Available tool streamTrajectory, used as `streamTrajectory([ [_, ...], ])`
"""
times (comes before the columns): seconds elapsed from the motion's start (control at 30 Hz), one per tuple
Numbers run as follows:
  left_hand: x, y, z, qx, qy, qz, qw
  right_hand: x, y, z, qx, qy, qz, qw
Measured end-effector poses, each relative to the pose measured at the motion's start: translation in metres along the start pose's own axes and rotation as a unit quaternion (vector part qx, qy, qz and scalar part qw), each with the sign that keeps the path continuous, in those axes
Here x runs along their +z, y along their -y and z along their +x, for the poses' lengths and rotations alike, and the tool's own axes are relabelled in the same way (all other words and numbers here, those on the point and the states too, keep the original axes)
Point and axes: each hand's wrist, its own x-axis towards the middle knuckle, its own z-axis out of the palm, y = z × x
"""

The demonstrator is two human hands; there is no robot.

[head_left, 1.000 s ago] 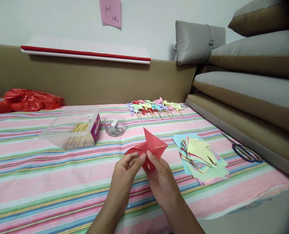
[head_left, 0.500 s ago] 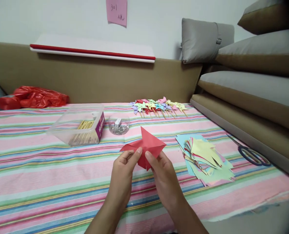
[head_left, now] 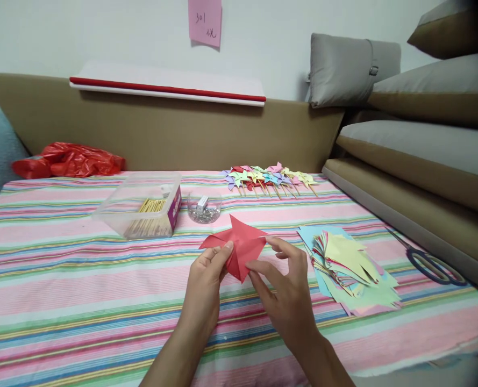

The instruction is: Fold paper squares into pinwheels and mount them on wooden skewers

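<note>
A red cut paper square point(head_left: 239, 246) is held above the striped cloth point(head_left: 61, 279), partly folded into points. My left hand point(head_left: 206, 279) pinches its lower left part with thumb and forefinger. My right hand point(head_left: 287, 290) grips the right side, one finger on the lower edge and others curled by the right corner. A stack of coloured cut papers point(head_left: 351, 263) lies just right of my right hand.
A clear plastic box of wooden sticks point(head_left: 142, 212) and a small clear dish of pins point(head_left: 204, 207) stand behind the paper. Finished pinwheels point(head_left: 269, 178) lie in a row further back. Scissors point(head_left: 434, 263) rest at the right edge. A red plastic bag point(head_left: 71, 160) sits far left.
The red paper has turned and dropped flatter, its right flap folded inward. My right hand has shifted to the right and its fingers have spread along the paper's edge.
</note>
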Motion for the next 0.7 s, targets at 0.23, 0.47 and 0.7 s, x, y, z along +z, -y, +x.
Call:
streamTrajectory([
  [0.23,-0.0008,0.0018,-0.0017,0.034,0.018,0.092,0.995,-0.0053,0.0027,0.0049,0.116,0.004,0.103,0.988],
  [0.47,0.0030,0.0005,-0.0059,0.053,0.035,0.196,0.979,-0.0028,0.0004,0.0062,0.213,-0.012,0.146,0.966],
  [0.7,0.0080,-0.0020,-0.0084,0.053,0.050,0.217,0.974,-0.0005,0.0020,0.0079,0.239,-0.028,0.149,0.959],
])
